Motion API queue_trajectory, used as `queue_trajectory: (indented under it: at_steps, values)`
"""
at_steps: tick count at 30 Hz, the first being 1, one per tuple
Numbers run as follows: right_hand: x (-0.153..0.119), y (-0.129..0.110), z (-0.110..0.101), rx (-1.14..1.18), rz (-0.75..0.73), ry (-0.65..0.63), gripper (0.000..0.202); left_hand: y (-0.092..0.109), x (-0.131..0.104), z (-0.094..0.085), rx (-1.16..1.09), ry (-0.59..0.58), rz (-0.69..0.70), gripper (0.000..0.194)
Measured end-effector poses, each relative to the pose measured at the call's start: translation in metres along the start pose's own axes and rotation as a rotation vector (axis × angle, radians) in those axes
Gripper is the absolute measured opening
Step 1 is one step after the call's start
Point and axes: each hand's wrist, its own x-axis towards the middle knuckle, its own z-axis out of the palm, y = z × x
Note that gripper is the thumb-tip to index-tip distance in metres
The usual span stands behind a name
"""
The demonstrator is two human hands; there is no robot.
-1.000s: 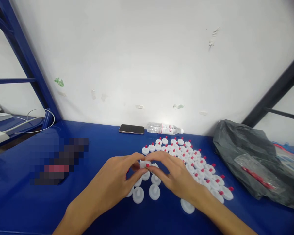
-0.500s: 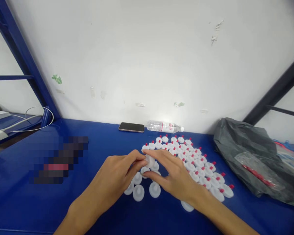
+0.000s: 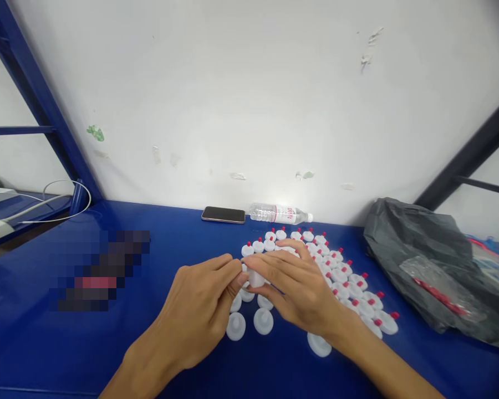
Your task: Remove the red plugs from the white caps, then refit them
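Between my two hands, near the middle of the blue table, is a white translucent plastic piece [image 3: 256, 278]. My left hand [image 3: 205, 302] pinches it from the left with thumb and fingers. Around its right side, the thumb and fingers of my right hand [image 3: 301, 285] are closed. Below the hands lie several white round pieces without red tips, one of them [image 3: 263, 321] just under the held piece. Many white round pieces with red tips [image 3: 340, 275] stand in rows beside and beyond my right hand, which partly hides them.
A black phone [image 3: 223, 215] and a clear bottle [image 3: 279, 214] lie along the wall. At the right, a dark plastic bag [image 3: 424, 249] carries a small clear bag of red pieces [image 3: 441, 296]. A blurred dark object [image 3: 103, 271] lies at the left on the blue table [image 3: 41, 338].
My right hand's fingers have closed further around the white piece. My left hand has shifted slightly to the right and covers more of the white pieces below.
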Motion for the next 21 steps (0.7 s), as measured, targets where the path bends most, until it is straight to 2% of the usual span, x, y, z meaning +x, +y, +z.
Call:
queue_trajectory:
  at_steps: [2, 4, 5, 7, 9, 13, 16, 21]
  values:
    - [-0.004, 0.012, -0.009, -0.154, 0.012, 0.032, 0.049, -0.004, -0.001, -0.009, -0.124, 0.091, -0.110, 0.045]
    - [-0.012, 0.030, -0.021, -0.334, 0.106, 0.133, 0.047, -0.015, -0.001, -0.023, -0.200, 0.202, -0.288, 0.050]
    - [-0.016, 0.040, -0.027, -0.388, 0.204, 0.190, 0.041, -0.021, -0.001, -0.029, -0.196, 0.214, -0.360, 0.051]
    - [-0.021, 0.054, -0.036, -0.431, 0.354, 0.253, 0.029, -0.033, 0.001, -0.037, -0.015, 0.217, -0.463, 0.050]
    - [-0.022, 0.058, -0.038, -0.381, 0.428, 0.252, 0.023, -0.041, 0.003, -0.036, 0.134, 0.155, -0.461, 0.043]
    - [-0.017, 0.045, -0.025, -0.176, 0.397, 0.149, 0.015, -0.045, 0.005, -0.016, 0.174, -0.012, -0.377, 0.028]
    - [-0.017, 0.036, -0.013, -0.069, 0.412, 0.050, 0.009, -0.045, 0.006, -0.006, 0.237, -0.130, -0.360, 0.030]
    - [-0.022, 0.036, -0.005, -0.022, 0.444, -0.075, 0.008, -0.039, 0.008, -0.003, 0.369, -0.289, -0.315, 0.035]
